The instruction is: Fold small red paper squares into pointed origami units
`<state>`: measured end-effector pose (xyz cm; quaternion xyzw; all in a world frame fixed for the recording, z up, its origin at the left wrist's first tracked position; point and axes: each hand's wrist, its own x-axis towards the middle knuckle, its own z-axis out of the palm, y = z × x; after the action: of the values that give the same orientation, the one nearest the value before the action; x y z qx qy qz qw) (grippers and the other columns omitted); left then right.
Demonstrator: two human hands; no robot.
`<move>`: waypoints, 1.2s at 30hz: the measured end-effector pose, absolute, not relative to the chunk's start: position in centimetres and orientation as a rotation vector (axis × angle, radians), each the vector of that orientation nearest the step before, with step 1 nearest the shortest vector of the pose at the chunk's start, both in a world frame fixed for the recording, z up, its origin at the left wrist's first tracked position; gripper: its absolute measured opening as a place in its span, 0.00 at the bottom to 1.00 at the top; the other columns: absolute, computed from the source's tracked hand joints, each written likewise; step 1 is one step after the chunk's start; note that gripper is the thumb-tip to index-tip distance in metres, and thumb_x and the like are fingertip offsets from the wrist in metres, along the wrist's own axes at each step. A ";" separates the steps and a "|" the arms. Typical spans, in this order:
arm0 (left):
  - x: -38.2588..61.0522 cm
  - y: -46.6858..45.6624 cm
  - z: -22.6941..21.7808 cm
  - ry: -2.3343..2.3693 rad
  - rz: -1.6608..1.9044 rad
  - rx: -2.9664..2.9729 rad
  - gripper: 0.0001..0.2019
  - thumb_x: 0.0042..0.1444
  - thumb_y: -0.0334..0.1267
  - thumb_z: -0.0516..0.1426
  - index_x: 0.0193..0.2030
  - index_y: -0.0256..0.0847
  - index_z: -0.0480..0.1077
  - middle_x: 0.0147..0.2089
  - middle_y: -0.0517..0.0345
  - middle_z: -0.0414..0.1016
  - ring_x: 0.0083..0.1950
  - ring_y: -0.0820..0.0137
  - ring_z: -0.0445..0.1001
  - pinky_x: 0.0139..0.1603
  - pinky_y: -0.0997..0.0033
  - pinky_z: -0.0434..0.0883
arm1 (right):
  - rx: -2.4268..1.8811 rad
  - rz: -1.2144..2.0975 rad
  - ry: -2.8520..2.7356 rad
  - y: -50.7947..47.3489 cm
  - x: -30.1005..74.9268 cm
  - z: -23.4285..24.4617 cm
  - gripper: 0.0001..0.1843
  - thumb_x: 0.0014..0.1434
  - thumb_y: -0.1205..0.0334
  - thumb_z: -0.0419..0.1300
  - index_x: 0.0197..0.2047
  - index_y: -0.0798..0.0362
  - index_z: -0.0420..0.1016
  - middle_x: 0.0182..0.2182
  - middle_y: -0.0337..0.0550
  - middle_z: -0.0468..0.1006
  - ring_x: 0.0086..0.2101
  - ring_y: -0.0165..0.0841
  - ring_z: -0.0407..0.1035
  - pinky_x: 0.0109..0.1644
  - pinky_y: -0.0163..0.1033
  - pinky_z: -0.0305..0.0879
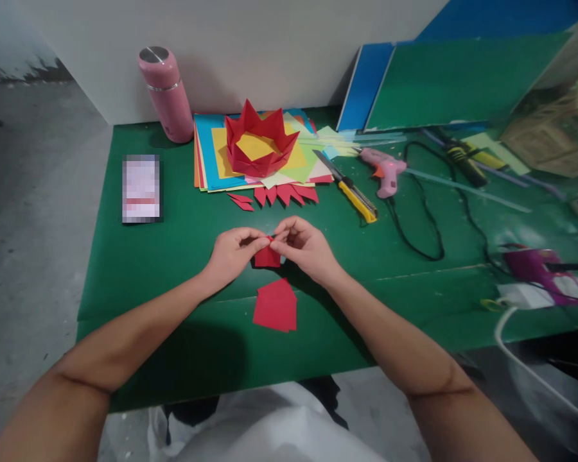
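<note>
Both my hands meet over the middle of the green table (139, 269). My left hand (232, 251) and my right hand (304, 245) pinch a small folded piece of red paper (266, 257) between their fingertips, just above the tabletop. A small stack of red paper squares (275, 305) lies right below it, nearer to me. Several folded red paper points (284, 194) lie in a row farther back. Behind them a red paper crown (259, 141) sits on a pile of coloured paper sheets (212, 157).
A pink bottle (166, 93) stands at the back left, a phone (141, 188) lies left. A yellow utility knife (354, 192), a pink glue gun (384, 172) with black cable, and a purple tool (539, 266) lie right. Blue and green boards (443, 80) lean behind.
</note>
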<state>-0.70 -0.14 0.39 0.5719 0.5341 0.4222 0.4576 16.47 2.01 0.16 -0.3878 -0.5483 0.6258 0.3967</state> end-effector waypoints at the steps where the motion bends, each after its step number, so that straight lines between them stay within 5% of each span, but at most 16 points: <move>1: -0.7 -0.2 0.4 1.323 1.045 1.419 0.07 0.53 0.40 0.61 0.31 0.40 0.76 0.33 0.57 0.80 0.35 0.69 0.76 0.39 0.69 0.71 | -0.979 1.588 -1.389 2.0 16.5 0.1 0.16 0.49 0.56 0.69 0.36 0.51 0.68 0.25 0.33 0.71 0.26 0.24 0.65 0.31 0.32 0.63; 20: -0.7 -0.1 0.9 1.250 1.069 1.367 0.07 0.48 0.37 0.61 0.23 0.39 0.69 0.25 0.62 0.73 0.29 0.73 0.68 0.32 0.73 0.66 | -0.958 1.606 -1.496 1.8 16.4 0.4 0.14 0.51 0.57 0.67 0.37 0.50 0.67 0.26 0.34 0.71 0.26 0.25 0.65 0.29 0.33 0.64; 36: -0.7 0.2 0.3 1.191 1.051 1.290 0.09 0.49 0.42 0.62 0.31 0.39 0.71 0.31 0.58 0.76 0.32 0.72 0.73 0.34 0.72 0.70 | -0.987 1.645 -1.388 2.1 16.5 0.3 0.18 0.48 0.55 0.70 0.37 0.51 0.67 0.25 0.32 0.70 0.24 0.23 0.63 0.29 0.32 0.63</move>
<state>-0.72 0.17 0.26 0.5382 0.4967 0.4386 0.5207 16.54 2.08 0.30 -0.3861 -0.5429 0.6434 0.3771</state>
